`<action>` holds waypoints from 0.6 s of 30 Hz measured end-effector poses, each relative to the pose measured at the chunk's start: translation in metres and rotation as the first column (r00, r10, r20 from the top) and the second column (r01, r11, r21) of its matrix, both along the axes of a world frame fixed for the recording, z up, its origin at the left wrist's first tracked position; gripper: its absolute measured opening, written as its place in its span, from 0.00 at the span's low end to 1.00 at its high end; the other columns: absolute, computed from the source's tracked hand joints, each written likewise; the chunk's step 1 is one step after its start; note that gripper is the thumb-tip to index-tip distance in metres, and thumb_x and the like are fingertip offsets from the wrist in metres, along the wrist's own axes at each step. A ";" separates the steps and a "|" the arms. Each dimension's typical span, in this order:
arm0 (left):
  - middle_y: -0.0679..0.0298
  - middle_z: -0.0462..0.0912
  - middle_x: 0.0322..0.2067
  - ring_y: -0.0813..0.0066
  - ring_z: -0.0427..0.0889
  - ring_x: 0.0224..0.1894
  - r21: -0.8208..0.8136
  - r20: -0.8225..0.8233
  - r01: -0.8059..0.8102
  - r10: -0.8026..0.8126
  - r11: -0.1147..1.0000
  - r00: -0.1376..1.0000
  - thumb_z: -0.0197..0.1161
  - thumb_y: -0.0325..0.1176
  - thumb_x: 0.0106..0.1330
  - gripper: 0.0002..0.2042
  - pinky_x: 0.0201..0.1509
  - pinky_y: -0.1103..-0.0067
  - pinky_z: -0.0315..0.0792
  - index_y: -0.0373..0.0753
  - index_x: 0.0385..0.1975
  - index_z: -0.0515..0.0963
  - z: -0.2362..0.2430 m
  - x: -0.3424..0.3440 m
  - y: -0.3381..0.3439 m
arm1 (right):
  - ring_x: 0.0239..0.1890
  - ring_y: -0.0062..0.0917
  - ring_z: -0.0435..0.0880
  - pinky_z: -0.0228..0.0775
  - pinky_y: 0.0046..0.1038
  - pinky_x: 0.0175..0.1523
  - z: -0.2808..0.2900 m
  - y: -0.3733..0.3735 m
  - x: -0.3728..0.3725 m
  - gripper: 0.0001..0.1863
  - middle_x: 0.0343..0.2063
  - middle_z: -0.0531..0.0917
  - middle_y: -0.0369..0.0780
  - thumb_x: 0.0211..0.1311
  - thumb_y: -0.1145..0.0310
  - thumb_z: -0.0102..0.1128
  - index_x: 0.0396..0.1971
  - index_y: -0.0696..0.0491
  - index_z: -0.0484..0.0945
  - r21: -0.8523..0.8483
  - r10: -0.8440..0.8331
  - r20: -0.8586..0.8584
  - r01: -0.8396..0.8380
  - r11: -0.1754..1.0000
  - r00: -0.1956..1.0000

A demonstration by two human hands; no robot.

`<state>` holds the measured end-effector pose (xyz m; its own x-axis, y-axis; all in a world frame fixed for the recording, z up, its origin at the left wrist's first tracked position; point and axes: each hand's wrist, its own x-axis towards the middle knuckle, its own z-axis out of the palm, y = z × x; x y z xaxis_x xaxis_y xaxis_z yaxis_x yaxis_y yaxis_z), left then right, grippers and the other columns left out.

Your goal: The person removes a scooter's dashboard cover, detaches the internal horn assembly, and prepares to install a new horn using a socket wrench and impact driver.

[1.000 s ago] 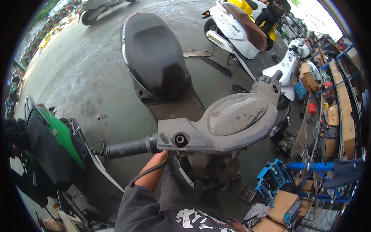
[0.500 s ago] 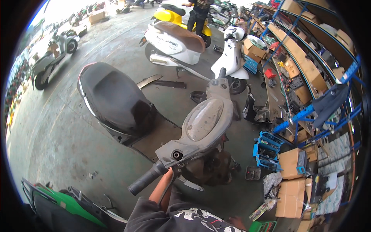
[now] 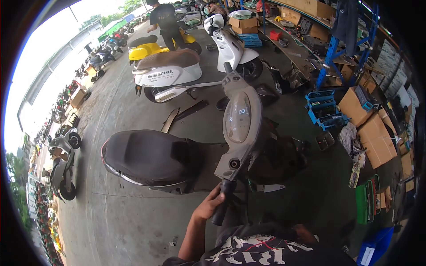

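Note:
A dusty grey electric scooter stands in front of me, its black seat to the left and its handlebar cover at the middle. My left hand is closed round the black handlebar grip at the near end. Close to that hand is the round key switch in the cover. Lit figures show on the oval display. Beside my shirt a blurred part of my right hand shows low down; its fingers cannot be made out.
Beyond stand a white scooter and a yellow scooter, with a person beside them. Loose trim strips lie on the floor. To the right are a blue toolbox, cardboard boxes, a green crate and blue shelving.
My left hand has come from beneath the handlebar onto its grip. The display, dark before, is now lit. My view has turned, and the scooter appears swung round and farther right.

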<state>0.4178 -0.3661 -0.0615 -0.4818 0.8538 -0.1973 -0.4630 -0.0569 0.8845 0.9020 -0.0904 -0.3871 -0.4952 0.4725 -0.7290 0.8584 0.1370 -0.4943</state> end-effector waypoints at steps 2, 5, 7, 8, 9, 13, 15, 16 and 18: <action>0.55 0.75 0.54 0.70 0.76 0.51 -0.169 0.126 -0.055 0.077 0.984 0.989 0.64 0.49 0.65 0.41 0.54 0.77 0.72 0.30 0.70 0.55 0.015 0.021 0.025 | 0.31 0.34 0.85 0.80 0.35 0.43 0.016 -0.012 0.008 0.15 0.33 0.85 0.42 0.61 0.65 0.63 0.46 0.53 0.82 0.098 0.040 0.039 -0.044 0.994 0.998; 0.51 0.76 0.51 0.67 0.76 0.52 -0.227 0.149 -0.055 0.091 0.972 0.985 0.58 0.51 0.70 0.38 0.57 0.76 0.70 0.27 0.69 0.56 0.020 0.034 0.004 | 0.28 0.30 0.84 0.79 0.32 0.34 0.085 -0.066 -0.105 0.14 0.30 0.82 0.40 0.61 0.64 0.63 0.44 0.54 0.78 -0.149 -0.617 -0.095 0.602 0.785 0.781; 0.47 0.78 0.51 0.56 0.78 0.54 -0.196 -0.404 0.037 -0.115 0.980 0.908 0.50 0.58 0.72 0.38 0.59 0.67 0.69 0.27 0.66 0.58 0.004 0.025 0.009 | 0.26 0.25 0.83 0.78 0.30 0.32 0.146 -0.084 -0.158 0.13 0.29 0.81 0.38 0.62 0.65 0.63 0.42 0.55 0.77 -0.194 -0.771 -0.294 0.755 0.627 0.565; 0.49 0.81 0.47 0.53 0.81 0.50 -0.116 -0.467 0.197 -0.229 0.973 0.854 0.50 0.58 0.73 0.36 0.57 0.65 0.72 0.28 0.65 0.60 0.028 0.016 0.023 | 0.26 0.22 0.81 0.77 0.29 0.31 0.187 -0.082 -0.180 0.12 0.28 0.80 0.37 0.63 0.65 0.63 0.41 0.55 0.77 -0.215 -0.792 -0.415 0.797 0.564 0.448; 0.47 0.83 0.45 0.51 0.82 0.49 -0.296 -0.547 0.428 -0.519 0.854 0.657 0.49 0.58 0.73 0.36 0.57 0.65 0.72 0.29 0.65 0.62 0.047 -0.005 0.034 | 0.26 0.22 0.81 0.77 0.29 0.31 0.220 -0.072 -0.195 0.12 0.28 0.80 0.37 0.63 0.65 0.63 0.41 0.55 0.77 -0.190 -0.787 -0.443 0.813 0.551 0.429; 0.54 0.87 0.38 0.59 0.87 0.43 -0.279 -0.788 0.812 -0.606 0.513 0.113 0.67 0.33 0.62 0.20 0.46 0.72 0.78 0.32 0.52 0.76 0.083 -0.143 0.052 | 0.27 0.18 0.79 0.72 0.24 0.33 0.367 -0.123 -0.244 0.12 0.28 0.80 0.35 0.64 0.65 0.63 0.41 0.57 0.76 0.176 -0.517 -0.719 0.841 0.511 0.464; 0.57 0.88 0.36 0.65 0.87 0.39 -0.404 -0.755 0.571 -0.613 0.714 0.232 0.73 0.25 0.54 0.22 0.41 0.75 0.79 0.31 0.49 0.76 0.084 -0.221 0.076 | 0.30 0.20 0.79 0.71 0.24 0.36 0.428 -0.171 -0.281 0.15 0.28 0.80 0.37 0.63 0.64 0.64 0.43 0.59 0.75 0.283 -0.392 -0.754 0.799 0.531 0.527; 0.55 0.86 0.39 0.62 0.86 0.39 -0.379 -0.881 0.331 -0.446 0.864 0.156 0.79 0.31 0.46 0.29 0.41 0.74 0.79 0.31 0.49 0.76 0.085 -0.253 0.099 | 0.32 0.22 0.80 0.72 0.25 0.39 0.448 -0.194 -0.300 0.18 0.28 0.81 0.38 0.62 0.63 0.65 0.45 0.59 0.75 0.292 -0.373 -0.749 0.778 0.556 0.548; 0.48 0.76 0.55 0.51 0.76 0.57 -0.103 -0.979 0.033 -0.095 0.994 -0.181 0.85 0.38 0.33 0.48 0.60 0.67 0.72 0.33 0.60 0.68 0.081 -0.325 0.150 | 0.35 0.31 0.83 0.74 0.29 0.43 0.476 -0.226 -0.339 0.27 0.30 0.81 0.42 0.57 0.58 0.68 0.52 0.58 0.72 0.526 -0.222 -0.599 0.587 0.615 0.770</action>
<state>0.0923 -0.2158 0.0197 -0.0786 0.9047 0.4187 0.9512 -0.0576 0.3030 0.5631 -0.3160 0.0888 -0.2870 0.9522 0.1047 0.6167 0.2673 -0.7404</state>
